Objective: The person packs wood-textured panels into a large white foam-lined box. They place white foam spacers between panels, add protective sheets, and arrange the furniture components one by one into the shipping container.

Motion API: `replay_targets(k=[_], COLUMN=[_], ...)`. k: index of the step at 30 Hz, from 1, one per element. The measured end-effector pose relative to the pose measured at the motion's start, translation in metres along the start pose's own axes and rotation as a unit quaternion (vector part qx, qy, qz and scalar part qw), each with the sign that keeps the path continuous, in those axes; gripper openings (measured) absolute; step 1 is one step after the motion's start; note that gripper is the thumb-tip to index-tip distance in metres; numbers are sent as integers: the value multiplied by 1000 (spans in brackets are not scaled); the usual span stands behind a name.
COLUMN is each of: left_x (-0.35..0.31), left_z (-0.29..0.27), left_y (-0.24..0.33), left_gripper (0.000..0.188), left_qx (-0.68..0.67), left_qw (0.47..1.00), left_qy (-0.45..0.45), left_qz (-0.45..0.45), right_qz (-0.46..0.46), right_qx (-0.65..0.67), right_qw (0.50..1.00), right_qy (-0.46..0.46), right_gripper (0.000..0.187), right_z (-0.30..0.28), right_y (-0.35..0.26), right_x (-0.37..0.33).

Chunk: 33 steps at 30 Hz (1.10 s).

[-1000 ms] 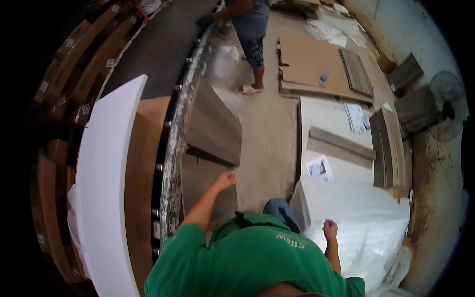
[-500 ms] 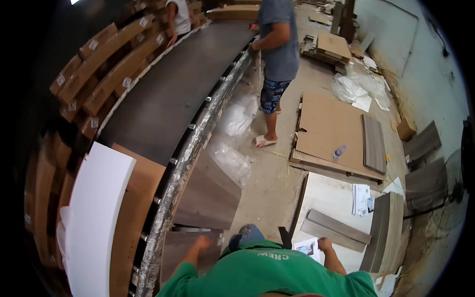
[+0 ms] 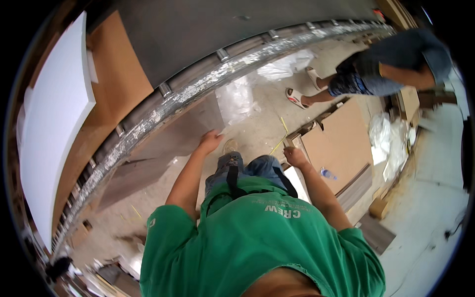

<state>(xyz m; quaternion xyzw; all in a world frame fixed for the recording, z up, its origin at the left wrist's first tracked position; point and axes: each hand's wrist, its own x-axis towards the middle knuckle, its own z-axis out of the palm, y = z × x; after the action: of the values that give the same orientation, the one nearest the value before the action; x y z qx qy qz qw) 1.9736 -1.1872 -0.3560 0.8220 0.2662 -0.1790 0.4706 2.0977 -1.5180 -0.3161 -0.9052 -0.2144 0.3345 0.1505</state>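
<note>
My left hand (image 3: 211, 140) hangs over the floor beside grey-brown boards (image 3: 183, 129) that lean by the conveyor's side. Its fingers are partly stretched out with nothing in them. On the other side of my legs, my right hand (image 3: 296, 157) is curled closed near the corner of a pallet bearing a cardboard sheet (image 3: 341, 143). Nothing shows sticking out of that fist. A white panel surface (image 3: 298, 184) shows just below my right forearm, mostly hidden by my body.
The conveyor's dark belt (image 3: 198, 29) runs along the upper left, carrying a white foam sheet (image 3: 54, 119) and brown cardboard (image 3: 118, 69). Another person (image 3: 396, 64) stands beyond the pallet. Clear plastic wrap (image 3: 237, 101), a yellow strap (image 3: 279, 136) and a small bottle (image 3: 328, 173) lie about.
My view has turned left and down, and I have shifted along the conveyor. Both hands now sit higher in view. My right hand is away from the printed sheet it was beside.
</note>
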Motion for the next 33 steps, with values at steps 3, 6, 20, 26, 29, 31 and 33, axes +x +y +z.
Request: replay_targets(k=[3, 6, 20, 26, 29, 31, 33], left_x=[3, 8, 7, 30, 28, 33, 33], left_z=[15, 43, 359, 389, 379, 377, 378], left_y=[22, 20, 96, 136, 143, 145, 150], left_gripper=[38, 38, 22, 28, 30, 31, 32], left_qx=[-96, -225, -240, -215, -163, -190, -207], left_qw=[994, 963, 887, 860, 896, 878, 869], left_qy=[52, 130, 259, 325, 305, 330, 332], left_qz=[-29, -70, -299, -330, -279, -290, -303], right_qz=[-137, -227, -419, -513, -548, -496, -307], right_qx=[-90, -147, -473, -577, -529, -526, -613], right_qw=[985, 954, 767, 636, 647, 689, 707], right_qy=[-53, -130, -114, -9, 6, -52, -173], right_gripper=[23, 20, 47, 54, 49, 44, 37], right_z=[-37, -51, 68, 149, 191, 195, 184], right_y=[-32, -39, -108, -172, -172, -164, -172], right_x=[70, 137, 395, 448, 510, 533, 519])
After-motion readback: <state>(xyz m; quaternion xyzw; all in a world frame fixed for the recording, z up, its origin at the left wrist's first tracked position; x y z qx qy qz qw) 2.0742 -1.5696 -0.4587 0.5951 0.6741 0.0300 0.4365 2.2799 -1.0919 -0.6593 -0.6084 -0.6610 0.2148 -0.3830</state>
